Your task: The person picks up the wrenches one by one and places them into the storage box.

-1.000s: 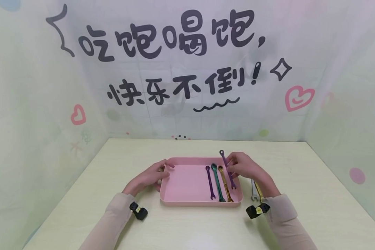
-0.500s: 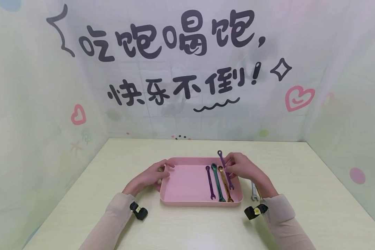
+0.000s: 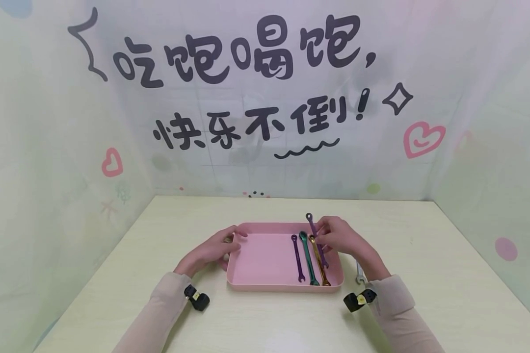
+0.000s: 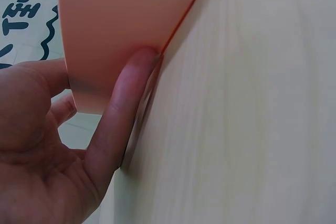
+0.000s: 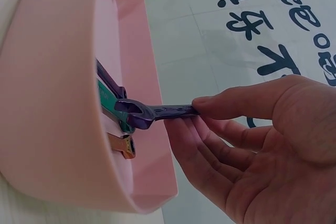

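From my station, I see the left hand [image 3: 214, 246] gripping the left edge of the pink tray [image 3: 262, 260], the right hand [image 3: 342, 235] pinching a purple wrench [image 3: 312, 223] above its right side. Room runs from the tray's left wall to a second purple wrench [image 3: 298, 257], green wrench [image 3: 308, 257] and gold wrench [image 3: 323, 275]. Only my head view shows a silver wrench [image 3: 359, 274] just right of the tray; only the left wrist's, a finger [image 4: 128, 85] against its outer wall.
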Available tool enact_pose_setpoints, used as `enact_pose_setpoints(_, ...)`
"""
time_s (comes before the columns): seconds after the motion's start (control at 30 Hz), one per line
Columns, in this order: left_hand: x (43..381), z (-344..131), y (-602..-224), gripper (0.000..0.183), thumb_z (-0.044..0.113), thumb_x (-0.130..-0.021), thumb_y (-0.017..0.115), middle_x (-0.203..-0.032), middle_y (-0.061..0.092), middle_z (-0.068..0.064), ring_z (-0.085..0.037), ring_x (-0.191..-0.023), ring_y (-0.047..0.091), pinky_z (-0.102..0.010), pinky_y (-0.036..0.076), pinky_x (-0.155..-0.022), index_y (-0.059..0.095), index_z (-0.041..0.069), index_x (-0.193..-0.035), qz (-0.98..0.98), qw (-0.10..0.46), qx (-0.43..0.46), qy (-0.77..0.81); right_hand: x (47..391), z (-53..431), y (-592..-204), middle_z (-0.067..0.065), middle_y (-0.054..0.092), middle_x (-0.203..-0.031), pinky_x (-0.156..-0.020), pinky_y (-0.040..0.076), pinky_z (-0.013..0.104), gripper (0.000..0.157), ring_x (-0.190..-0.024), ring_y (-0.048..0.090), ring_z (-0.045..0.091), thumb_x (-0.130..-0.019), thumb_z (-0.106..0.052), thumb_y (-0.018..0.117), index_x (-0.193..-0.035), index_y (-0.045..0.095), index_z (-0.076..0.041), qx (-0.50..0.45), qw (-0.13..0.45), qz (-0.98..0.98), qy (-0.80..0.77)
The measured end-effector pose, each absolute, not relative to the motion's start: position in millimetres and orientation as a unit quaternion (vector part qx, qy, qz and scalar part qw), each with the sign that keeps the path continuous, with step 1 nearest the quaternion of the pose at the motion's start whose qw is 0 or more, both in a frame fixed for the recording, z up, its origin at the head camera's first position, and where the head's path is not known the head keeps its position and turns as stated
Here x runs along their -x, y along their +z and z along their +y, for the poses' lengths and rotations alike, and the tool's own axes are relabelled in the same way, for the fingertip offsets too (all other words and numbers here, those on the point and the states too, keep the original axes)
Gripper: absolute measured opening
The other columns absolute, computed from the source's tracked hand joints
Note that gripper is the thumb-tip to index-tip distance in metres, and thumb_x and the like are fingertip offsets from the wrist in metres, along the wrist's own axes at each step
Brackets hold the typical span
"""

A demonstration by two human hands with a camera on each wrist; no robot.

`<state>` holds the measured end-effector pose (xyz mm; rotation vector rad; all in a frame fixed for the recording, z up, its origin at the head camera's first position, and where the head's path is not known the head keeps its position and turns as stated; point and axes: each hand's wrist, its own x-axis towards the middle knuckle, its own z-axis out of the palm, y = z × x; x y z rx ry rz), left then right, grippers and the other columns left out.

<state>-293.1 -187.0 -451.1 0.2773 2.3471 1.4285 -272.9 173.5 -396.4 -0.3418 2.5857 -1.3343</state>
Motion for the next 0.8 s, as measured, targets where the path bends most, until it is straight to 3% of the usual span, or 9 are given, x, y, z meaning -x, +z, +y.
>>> enact_pose_setpoints(0.27, 292, -189, -450, 0.036, 0.014, -0.103, 0.055, -0.121, 0.052, -0.019, -0.023, -0.076, 0.066, -0.034, 0.061, -0.055, 0.055, 0.018, -0.138, 0.827, 0.200, -0.095, 0.517, 273, 168, -395, 0.021, 0.070, -0.099, -0.070, 0.066, 0.040, 0.027, -0.072, 0.069, 0.020, -0.096, 0.001, 0.063, -0.121, 0.059, 0.011, 0.115, 0.110, 0.875, -0.457)
enact_pose_setpoints(0.6, 292, -188, -451, 0.037, 0.014, -0.102, 0.056, -0.124, 0.052, -0.017, -0.024, -0.087, 0.067, -0.034, 0.060, -0.055, 0.056, 0.019, -0.138, 0.830, 0.191, -0.097, 0.516, 274, 162, -393, 0.019, 0.070, -0.098, -0.070, 0.066, 0.038, 0.027, -0.073, 0.069, 0.020, -0.096, 0.000, 0.064, -0.121, 0.060, 0.009, 0.110, 0.105, 0.880, -0.450)
enact_pose_setpoints(0.8, 292, -188, -451, 0.037, 0.014, -0.102, 0.056, -0.122, 0.052, -0.017, -0.024, -0.084, 0.067, -0.032, 0.059, -0.054, 0.055, 0.018, -0.139, 0.828, 0.193, -0.103, 0.515, 273, 159, -393, 0.018, 0.070, -0.098, -0.069, 0.065, 0.035, 0.027, -0.074, 0.069, 0.020, -0.096, 0.000, 0.064, -0.121, 0.060, 0.008, 0.106, 0.104, 0.880, -0.452)
